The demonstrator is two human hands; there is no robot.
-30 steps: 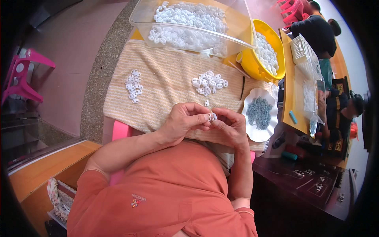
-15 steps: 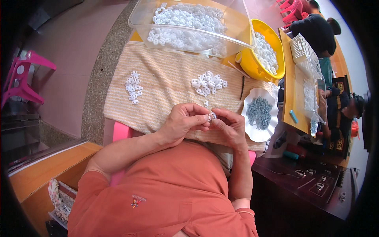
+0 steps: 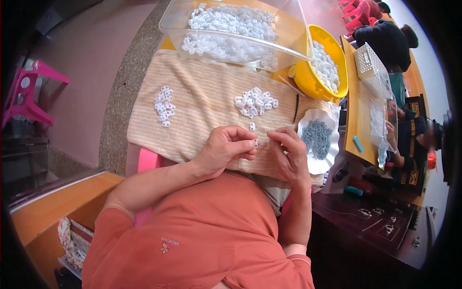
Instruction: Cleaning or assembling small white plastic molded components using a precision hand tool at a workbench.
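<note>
Between the thumb and fingertips of my left hand (image 3: 225, 147) is a small white plastic piece (image 3: 256, 143), partly covered by the fingers. My right hand (image 3: 291, 155) hovers just to its right, fingers loosely bent and apart, with nothing visible in them. A single white two-holed piece (image 3: 252, 126) lies on the striped cloth (image 3: 202, 91) beyond my hands. Farther off is a pile of similar white pieces (image 3: 255, 101), and a smaller group (image 3: 164, 106) lies at the left. A white wavy-rimmed dish (image 3: 321, 167) of small grey-blue clear parts (image 3: 317, 138) is beside my right hand.
A clear plastic bin (image 3: 231, 34) of white pieces stands at the back, beside a yellow tub (image 3: 340, 58) also holding them. A thin black stick (image 3: 296, 108) lies near the dish. At right, people work at a wooden table (image 3: 355, 123) with a white basket (image 3: 368, 65).
My right hand has drawn away to the right from my left hand, and its fingers have parted. The left hand stays in place, still pinching the small white piece.
</note>
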